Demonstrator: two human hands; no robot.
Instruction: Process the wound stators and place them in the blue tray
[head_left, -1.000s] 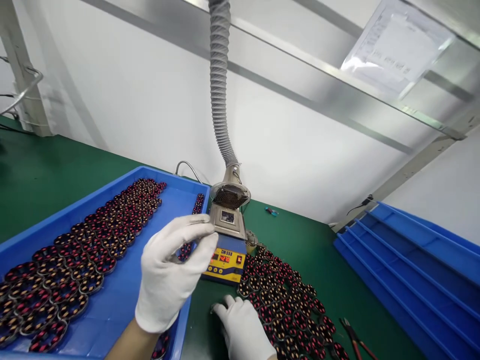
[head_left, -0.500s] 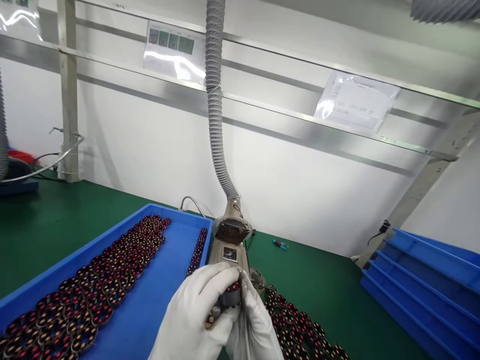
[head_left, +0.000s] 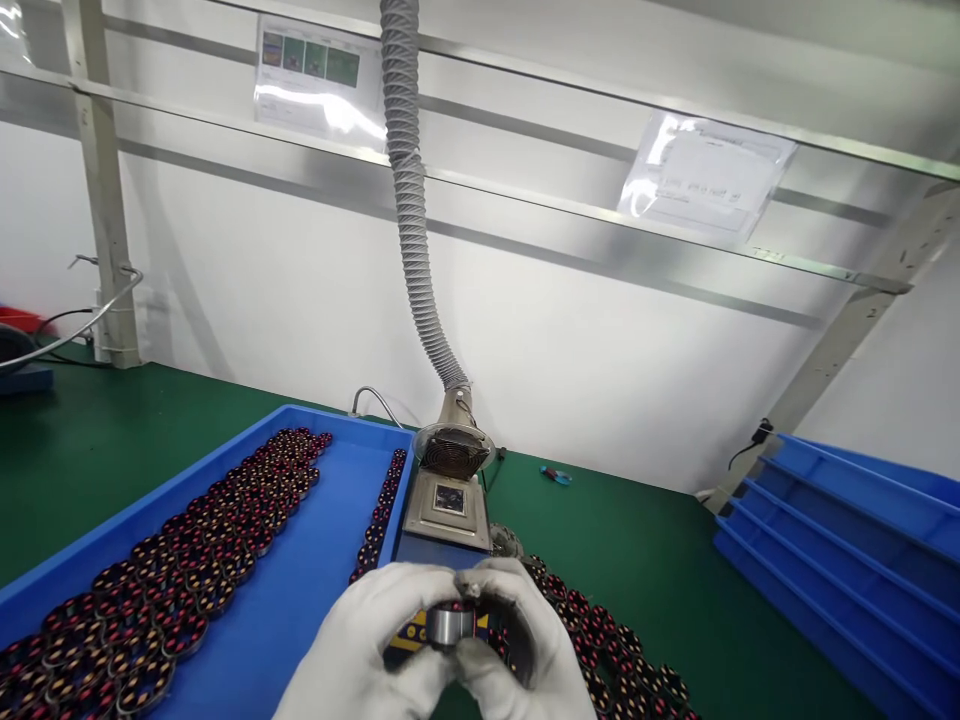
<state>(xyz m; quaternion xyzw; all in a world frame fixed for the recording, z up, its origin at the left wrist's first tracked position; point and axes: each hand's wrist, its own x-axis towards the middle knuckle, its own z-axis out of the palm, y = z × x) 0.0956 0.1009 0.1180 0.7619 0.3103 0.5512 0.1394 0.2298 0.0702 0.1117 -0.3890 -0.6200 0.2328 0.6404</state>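
Note:
A small ring-shaped part (head_left: 451, 627) with a shiny metal outer band is held up at the bottom centre, its side toward the camera. My left hand (head_left: 367, 640), in a white glove, pinches it from the left with thumb and fingers. From the right, my right hand (head_left: 525, 630), also gloved, closes on it, with darkened fingertips. Just beyond the hands stands a metal fixture (head_left: 448, 510) with a small square window. Many similar rings with red and tan dots (head_left: 180, 580) lie in rows in the blue tray (head_left: 300, 590) on the left.
More rings (head_left: 615, 650) are piled on the green table (head_left: 645, 540) at the right. Stacked blue trays (head_left: 840, 550) stand at the far right. A grey hose (head_left: 409, 200) hangs down to the fixture. Small blue-handled cutters (head_left: 556, 476) lie behind.
The view has shifted slightly. My hands have turned the ring so that its shiny band faces the camera, and my right hand has rounded about it. More of the fixture shows.

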